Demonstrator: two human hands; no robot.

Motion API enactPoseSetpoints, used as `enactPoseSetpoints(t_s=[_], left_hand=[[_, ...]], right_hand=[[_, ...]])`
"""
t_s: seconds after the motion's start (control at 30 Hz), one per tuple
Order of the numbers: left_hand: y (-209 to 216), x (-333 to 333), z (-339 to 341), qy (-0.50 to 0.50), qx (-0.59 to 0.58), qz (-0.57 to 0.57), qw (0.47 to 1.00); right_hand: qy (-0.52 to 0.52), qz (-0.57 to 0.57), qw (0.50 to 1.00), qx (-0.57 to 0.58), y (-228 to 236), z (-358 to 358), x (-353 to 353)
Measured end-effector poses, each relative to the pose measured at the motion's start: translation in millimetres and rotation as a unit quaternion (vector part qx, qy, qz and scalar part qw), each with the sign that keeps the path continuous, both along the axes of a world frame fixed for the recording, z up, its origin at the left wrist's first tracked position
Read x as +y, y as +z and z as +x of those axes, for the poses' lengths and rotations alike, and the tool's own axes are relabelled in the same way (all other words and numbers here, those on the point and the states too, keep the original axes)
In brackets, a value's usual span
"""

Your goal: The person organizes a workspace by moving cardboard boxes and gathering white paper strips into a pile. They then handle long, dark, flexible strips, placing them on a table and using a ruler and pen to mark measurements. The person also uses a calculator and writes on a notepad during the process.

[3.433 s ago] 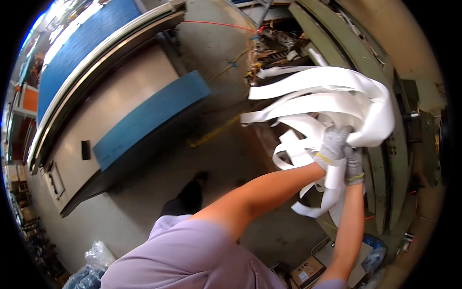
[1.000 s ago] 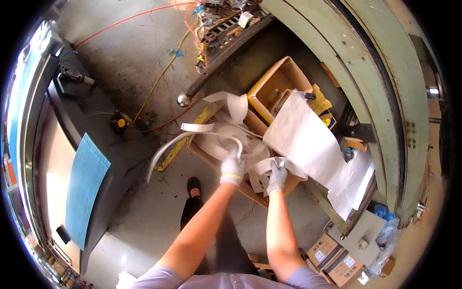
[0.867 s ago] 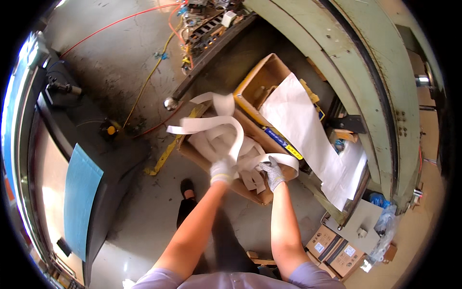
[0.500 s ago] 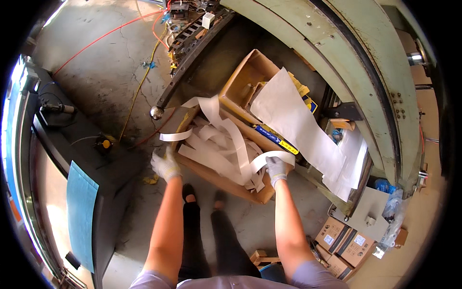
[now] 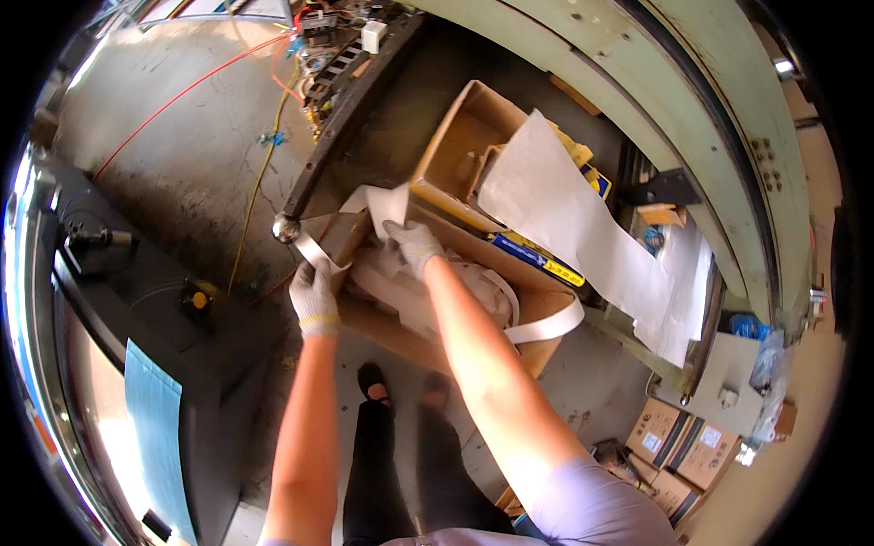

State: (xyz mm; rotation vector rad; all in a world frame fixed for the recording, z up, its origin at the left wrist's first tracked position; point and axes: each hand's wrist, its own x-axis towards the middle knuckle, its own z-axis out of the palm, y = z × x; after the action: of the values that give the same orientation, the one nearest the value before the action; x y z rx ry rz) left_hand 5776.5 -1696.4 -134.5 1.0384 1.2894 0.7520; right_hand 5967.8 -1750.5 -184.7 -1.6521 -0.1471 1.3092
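Both my hands wear pale knit gloves. My left hand (image 5: 314,294) is at the left corner of an open cardboard box (image 5: 537,305), its fingers closed on a white paper strip (image 5: 311,247) that curls over the corner. Over the box's far left part, my right hand (image 5: 414,246) pinches a broad white strip (image 5: 387,202) that stands up in a loop. Several tangled white strips (image 5: 391,278) fill the box, partly hidden by my right forearm. Another curved white strip (image 5: 551,325) hangs over the near right edge.
Behind stands a second cardboard box (image 5: 455,136), with a long white sheet (image 5: 583,227) draped beside it and a blue-yellow carton (image 5: 537,257) between. A metal bar with a ball end (image 5: 286,227) juts in. A green machine (image 5: 674,100) rises right; small cartons (image 5: 678,450) sit lower right.
My right hand has left the box's near right corner and moved left and farther in to the broad strip. My left hand has shifted slightly up onto the strip at the left corner.
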Motion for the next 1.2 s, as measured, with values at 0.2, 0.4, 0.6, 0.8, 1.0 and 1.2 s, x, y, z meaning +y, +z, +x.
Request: enactPoseSetpoints(t_s=[0.2, 0.4, 0.6, 0.8, 1.0, 1.2], left_hand=[[-9, -94, 34, -0.439, 0.409, 0.106, 0.793], [16, -153, 55, -0.365, 0.386, 0.234, 0.814], [0, -228, 121, -0.44, 0.273, 0.135, 0.845], [-37, -327, 226, -0.52, 0.299, 0.213, 0.771], [-84, -318, 160, -0.317, 0.414, 0.108, 0.847], [-9, -343, 166, -0.097, 0.638, 0.408, 0.645]], right_hand=[[0.203, -0.256, 0.889, -0.321, -69, -17, -176], [-0.062, -0.203, 0.942, -0.262, 99, 10, -279], [-0.244, -0.313, 0.822, -0.407, 6, 170, -534], [-0.26, -0.499, 0.692, -0.452, -16, 318, -686], [-0.16, -0.575, 0.737, -0.317, -4, 406, -677], [-0.171, -0.49, 0.75, -0.41, -60, 445, -750]])
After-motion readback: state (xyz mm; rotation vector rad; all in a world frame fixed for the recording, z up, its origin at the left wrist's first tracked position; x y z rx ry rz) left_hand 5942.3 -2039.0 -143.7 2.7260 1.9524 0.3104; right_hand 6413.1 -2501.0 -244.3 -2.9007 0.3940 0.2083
